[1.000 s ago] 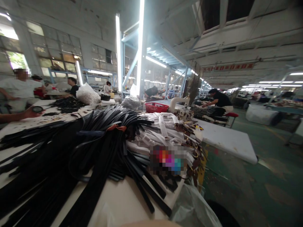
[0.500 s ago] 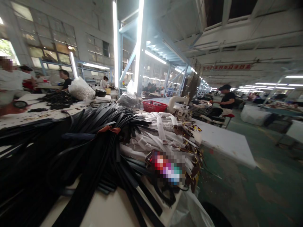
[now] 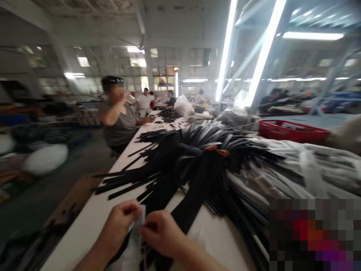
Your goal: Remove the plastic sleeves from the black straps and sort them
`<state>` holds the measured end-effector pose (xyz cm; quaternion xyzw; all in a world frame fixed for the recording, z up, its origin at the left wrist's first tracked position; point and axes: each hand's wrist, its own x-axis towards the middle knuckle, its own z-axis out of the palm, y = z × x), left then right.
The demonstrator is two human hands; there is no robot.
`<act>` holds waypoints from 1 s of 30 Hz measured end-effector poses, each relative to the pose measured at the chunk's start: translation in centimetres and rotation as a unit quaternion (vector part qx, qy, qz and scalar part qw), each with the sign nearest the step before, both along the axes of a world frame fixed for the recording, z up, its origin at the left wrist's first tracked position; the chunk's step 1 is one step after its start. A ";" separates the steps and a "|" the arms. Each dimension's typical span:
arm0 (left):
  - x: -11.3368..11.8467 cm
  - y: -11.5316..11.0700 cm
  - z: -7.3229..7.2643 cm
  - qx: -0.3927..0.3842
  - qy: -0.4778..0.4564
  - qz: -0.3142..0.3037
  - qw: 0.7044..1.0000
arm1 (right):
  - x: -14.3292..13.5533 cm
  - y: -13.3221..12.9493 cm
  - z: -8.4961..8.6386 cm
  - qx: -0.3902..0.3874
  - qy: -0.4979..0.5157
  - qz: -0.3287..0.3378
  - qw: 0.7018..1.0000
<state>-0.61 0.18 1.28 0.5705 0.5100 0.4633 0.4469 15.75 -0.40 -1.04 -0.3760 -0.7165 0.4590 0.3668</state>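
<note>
My left hand and my right hand are close together above the near part of the white table. Both pinch a thin, whitish, translucent strip, blurred by motion, that hangs down between them. Just beyond my hands, a large heap of black straps spreads over the table, with an orange-brown tie around one bundle. White-wrapped pieces lie to the right of the straps. Some dark strap ends show below my hands, partly hidden by them.
A red basket stands at the back right. A person in a grey top sits at the table's left side, one hand near the face. Clear plastic bags lie farther back. A pixelated patch covers the lower right.
The view has swung to the left. Both my hands now show, holding the strip, and the seated person in grey has come into view.
</note>
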 end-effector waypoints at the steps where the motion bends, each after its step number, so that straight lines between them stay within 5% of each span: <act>1: -0.3 -0.4 0.1 -0.015 -0.024 0.000 1.000 | 0.3 -0.1 0.3 0.016 -0.017 0.002 1.000; 6: 0.0 0.0 0.2 -0.032 -0.051 0.055 0.997 | 3.7 0.1 2.3 0.077 -0.134 0.038 0.987; 10: -0.9 0.3 0.0 0.009 -0.016 0.105 0.994 | 5.5 0.8 2.1 0.106 -0.226 0.077 0.965; 21: -1.3 0.3 0.6 0.197 0.209 0.095 0.953 | 4.8 1.3 1.1 0.173 -0.293 0.052 0.939; 27: -1.4 0.3 0.7 0.223 0.241 0.095 0.940 | 5.5 2.0 2.1 0.272 -0.271 -0.170 0.908; 30: -1.3 0.2 0.9 0.216 0.248 0.088 0.940 | 5.3 1.7 2.7 0.346 -0.222 -0.169 0.896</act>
